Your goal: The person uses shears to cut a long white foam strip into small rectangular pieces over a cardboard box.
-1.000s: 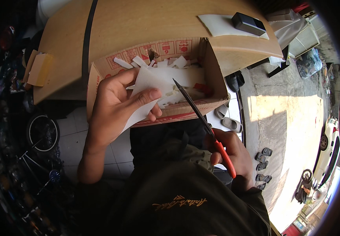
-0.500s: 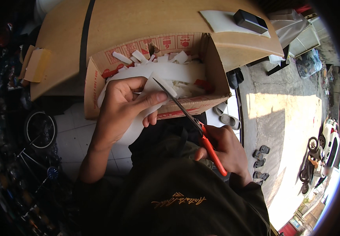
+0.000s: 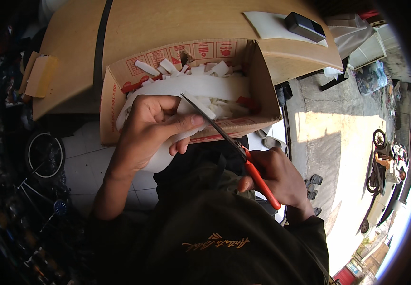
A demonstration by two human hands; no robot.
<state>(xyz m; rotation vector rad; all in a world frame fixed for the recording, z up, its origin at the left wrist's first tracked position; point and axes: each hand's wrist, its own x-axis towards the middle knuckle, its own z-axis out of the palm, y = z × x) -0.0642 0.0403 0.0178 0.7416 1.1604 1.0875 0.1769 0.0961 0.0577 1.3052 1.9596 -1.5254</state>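
My left hand pinches a strip of white foam sheet between thumb and fingers. A longer tail of the sheet hangs below that hand. In my right hand are scissors with red-orange handles and dark blades. The blades lie across the strip's edge just beyond my left thumb, looking nearly closed, with the tip at the strip's far left corner. Both hands are over the near side of an open cardboard box. Inside it lie several small white cut pieces and a wide white sheet.
Behind the box stands a brown table, with a dark box-shaped device on a white sheet at right. A small yellow carton sits at left. A bicycle wheel is lower left; sandals and a motorbike are outside.
The scissor handles and my right hand have shifted slightly right and down. My left hand keeps its hold on the foam strip. Outside, the motorbike has moved up in the picture.
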